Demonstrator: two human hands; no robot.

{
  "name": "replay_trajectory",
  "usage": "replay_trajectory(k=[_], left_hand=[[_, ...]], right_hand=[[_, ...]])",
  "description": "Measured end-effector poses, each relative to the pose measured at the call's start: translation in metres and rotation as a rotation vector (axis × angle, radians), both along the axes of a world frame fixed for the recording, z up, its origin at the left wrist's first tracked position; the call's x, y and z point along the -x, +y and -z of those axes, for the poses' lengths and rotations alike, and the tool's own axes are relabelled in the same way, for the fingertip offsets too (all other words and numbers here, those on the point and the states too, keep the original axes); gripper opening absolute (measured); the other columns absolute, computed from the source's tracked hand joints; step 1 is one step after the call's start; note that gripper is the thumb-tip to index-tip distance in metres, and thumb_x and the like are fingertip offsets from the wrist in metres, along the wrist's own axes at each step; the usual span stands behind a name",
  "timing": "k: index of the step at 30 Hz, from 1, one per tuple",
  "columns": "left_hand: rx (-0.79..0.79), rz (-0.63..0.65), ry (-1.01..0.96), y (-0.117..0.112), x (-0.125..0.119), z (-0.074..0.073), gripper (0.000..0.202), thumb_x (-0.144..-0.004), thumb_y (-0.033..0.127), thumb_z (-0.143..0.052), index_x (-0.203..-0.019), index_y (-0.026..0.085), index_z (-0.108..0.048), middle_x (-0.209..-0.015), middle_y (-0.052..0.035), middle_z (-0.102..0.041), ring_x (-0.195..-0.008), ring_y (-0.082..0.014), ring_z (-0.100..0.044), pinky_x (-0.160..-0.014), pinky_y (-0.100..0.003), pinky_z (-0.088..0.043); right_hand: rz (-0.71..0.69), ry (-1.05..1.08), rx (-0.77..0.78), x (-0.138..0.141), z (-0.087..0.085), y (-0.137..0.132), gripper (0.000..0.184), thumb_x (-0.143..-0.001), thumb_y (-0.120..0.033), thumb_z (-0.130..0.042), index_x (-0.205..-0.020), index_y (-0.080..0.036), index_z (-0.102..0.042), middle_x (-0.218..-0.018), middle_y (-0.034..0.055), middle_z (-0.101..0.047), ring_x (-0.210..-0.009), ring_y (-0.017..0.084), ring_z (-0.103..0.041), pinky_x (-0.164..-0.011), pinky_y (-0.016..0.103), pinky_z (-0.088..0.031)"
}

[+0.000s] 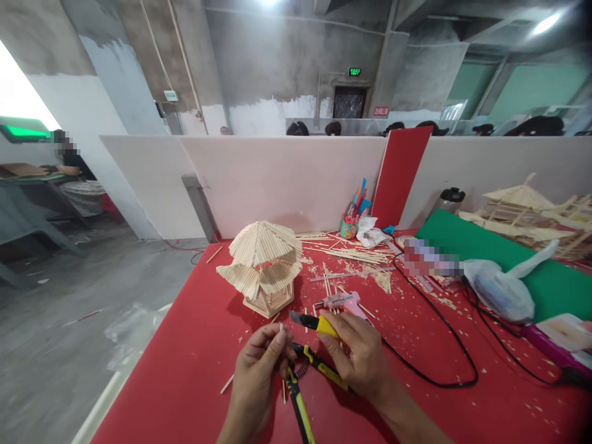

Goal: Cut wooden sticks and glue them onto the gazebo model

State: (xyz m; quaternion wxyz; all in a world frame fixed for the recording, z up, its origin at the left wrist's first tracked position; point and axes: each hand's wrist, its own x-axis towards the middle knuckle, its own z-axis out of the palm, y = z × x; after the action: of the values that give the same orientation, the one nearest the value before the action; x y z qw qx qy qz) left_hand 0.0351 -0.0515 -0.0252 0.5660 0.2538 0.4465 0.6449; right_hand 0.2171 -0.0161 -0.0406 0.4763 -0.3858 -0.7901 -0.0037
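Note:
Between the thumb and fingers of my left hand [259,361] is a thin wooden stick [282,328], its tip pointing up. My right hand [358,351] grips a yellow and black utility knife [327,326], with the dark blade pointing left toward the stick but apart from it. Under both hands lie yellow and black pliers [300,404] with spread handles, their jaws partly hidden by my left hand. Just beyond stands a two-tiered pavilion model [266,268] built of wooden sticks. A pink glue gun [345,302] rests on the table behind my right hand.
Loose sticks [356,253] and shavings litter the red table [185,382]. A black cord [444,383] loops across the right side. At the back are a pen cup [348,228] and a white partition [287,179]. Plastic bags [499,290] and another stick model [522,216] stand right.

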Motion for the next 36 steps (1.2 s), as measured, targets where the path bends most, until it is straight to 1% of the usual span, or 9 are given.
replay_trajectory(k=[3,6,10,13,16,20,23,29,36], left_hand=[[0.025,-0.025,-0.023,0.001,0.002,0.0,0.035,-0.062,0.038,-0.088,-0.084,0.014,-0.073,-0.06,-0.0013,-0.064,-0.052,-0.0078,-0.053,-0.047,-0.016,-0.041],[0.062,-0.066,-0.074,0.003,0.004,-0.005,0.042,-0.051,0.039,-0.093,-0.079,0.015,-0.072,-0.056,0.0008,-0.061,-0.049,-0.0073,-0.052,-0.046,-0.016,-0.041],[0.089,-0.101,-0.099,0.005,0.006,-0.012,0.046,-0.044,0.037,-0.095,-0.077,0.014,-0.072,-0.058,-0.0003,-0.064,-0.049,-0.0085,-0.054,-0.044,-0.017,-0.042],[0.117,-0.114,-0.129,0.006,0.007,-0.013,0.044,-0.044,0.032,-0.095,-0.076,0.014,-0.07,-0.06,-0.0002,-0.065,-0.048,-0.0087,-0.056,-0.043,-0.016,-0.043],[0.144,-0.106,-0.175,0.008,0.008,-0.013,0.044,-0.043,0.029,-0.095,-0.075,0.014,-0.068,-0.063,0.0003,-0.066,-0.049,-0.0088,-0.057,-0.044,-0.016,-0.044],[0.148,-0.079,-0.189,0.013,0.01,-0.015,0.045,-0.044,0.032,-0.094,-0.075,0.013,-0.068,-0.064,0.0004,-0.065,-0.051,-0.0085,-0.057,-0.042,-0.015,-0.043],[0.149,-0.073,-0.18,0.016,0.01,-0.016,0.045,-0.044,0.032,-0.095,-0.075,0.013,-0.068,-0.064,0.0018,-0.063,-0.052,-0.0075,-0.056,-0.043,-0.015,-0.042],[0.105,-0.047,-0.186,0.018,0.011,-0.016,0.042,-0.047,0.031,-0.094,-0.071,0.013,-0.064,-0.059,0.0049,-0.056,-0.048,-0.0052,-0.049,-0.039,-0.014,-0.035],[0.073,-0.038,-0.199,0.017,0.012,-0.021,0.042,-0.055,0.034,-0.091,-0.076,0.014,-0.061,-0.067,0.002,-0.064,-0.045,-0.0043,-0.047,-0.038,-0.016,-0.033]], right_hand=[[0.053,-0.065,0.067,-0.001,0.003,0.003,0.029,-0.098,-0.033,-0.049,-0.119,-0.019,-0.064,-0.098,0.0093,-0.072,-0.086,0.022,-0.067,-0.075,0.034,-0.05],[0.148,-0.227,0.211,0.0,0.007,0.003,0.028,-0.096,-0.036,-0.052,-0.113,-0.021,-0.068,-0.092,0.0079,-0.072,-0.084,0.024,-0.066,-0.071,0.035,-0.048],[0.203,-0.389,0.416,0.007,0.009,-0.005,0.02,-0.094,-0.029,-0.054,-0.106,-0.025,-0.069,-0.089,0.0051,-0.07,-0.081,0.023,-0.066,-0.066,0.031,-0.044],[0.202,-0.423,0.471,0.011,0.009,-0.013,0.02,-0.093,-0.023,-0.054,-0.106,-0.026,-0.069,-0.088,0.0037,-0.068,-0.081,0.021,-0.065,-0.065,0.029,-0.041],[0.211,-0.424,0.491,0.011,0.009,-0.017,0.021,-0.093,-0.023,-0.054,-0.107,-0.026,-0.069,-0.089,0.0039,-0.067,-0.083,0.021,-0.064,-0.065,0.028,-0.039],[0.208,-0.385,0.504,0.009,0.011,-0.016,0.02,-0.093,-0.025,-0.055,-0.106,-0.027,-0.07,-0.088,0.0035,-0.067,-0.083,0.021,-0.063,-0.068,0.029,-0.039],[0.203,-0.346,0.464,0.009,0.015,-0.013,0.02,-0.093,-0.026,-0.056,-0.108,-0.026,-0.07,-0.091,0.0039,-0.068,-0.085,0.021,-0.063,-0.071,0.029,-0.04],[0.186,-0.258,0.364,0.011,0.024,-0.012,0.02,-0.092,-0.028,-0.058,-0.105,-0.024,-0.072,-0.094,0.0046,-0.071,-0.084,0.021,-0.064,-0.073,0.03,-0.043],[0.15,-0.229,0.295,0.011,0.031,-0.014,0.02,-0.093,-0.03,-0.056,-0.103,-0.024,-0.072,-0.092,0.0053,-0.071,-0.081,0.02,-0.064,-0.072,0.031,-0.045]])
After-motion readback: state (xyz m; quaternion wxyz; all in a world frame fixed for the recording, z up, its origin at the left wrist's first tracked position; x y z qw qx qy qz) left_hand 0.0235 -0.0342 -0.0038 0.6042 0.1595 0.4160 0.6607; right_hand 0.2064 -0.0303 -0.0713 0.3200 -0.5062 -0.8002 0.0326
